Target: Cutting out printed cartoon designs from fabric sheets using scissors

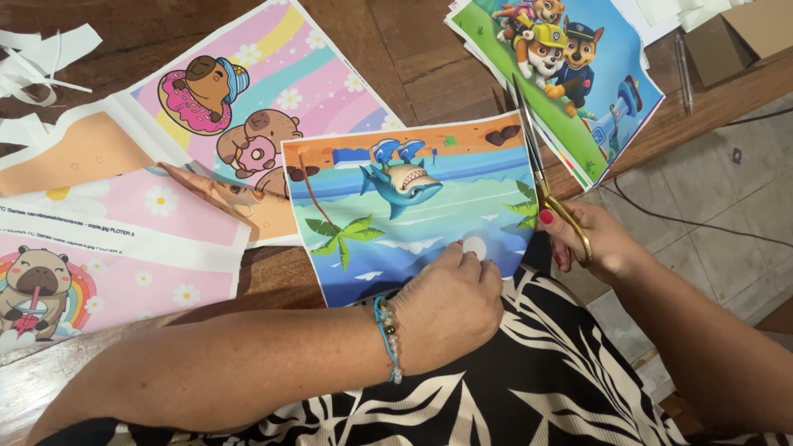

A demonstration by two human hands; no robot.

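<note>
Our left hand [450, 310] presses flat on the shark print [409, 206] at the table [429, 74] edge; our right hand [591, 239] is closed around scissors [541, 169] cutting its right edge. Thin, floppy paper, we judge: best held near the cut.

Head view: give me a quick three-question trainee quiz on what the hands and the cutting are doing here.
1. True or false: the right hand holds the scissors.
2. Which sheet does the left hand press on? A) the shark print B) the puppy print C) the capybara print
3. Along which edge of the shark print do the scissor blades run?

Key:
1. True; fingers are through the gold handles.
2. A; the hand rests on its lower part.
3. The right-hand edge, with the blades pointing away from the person.
</note>
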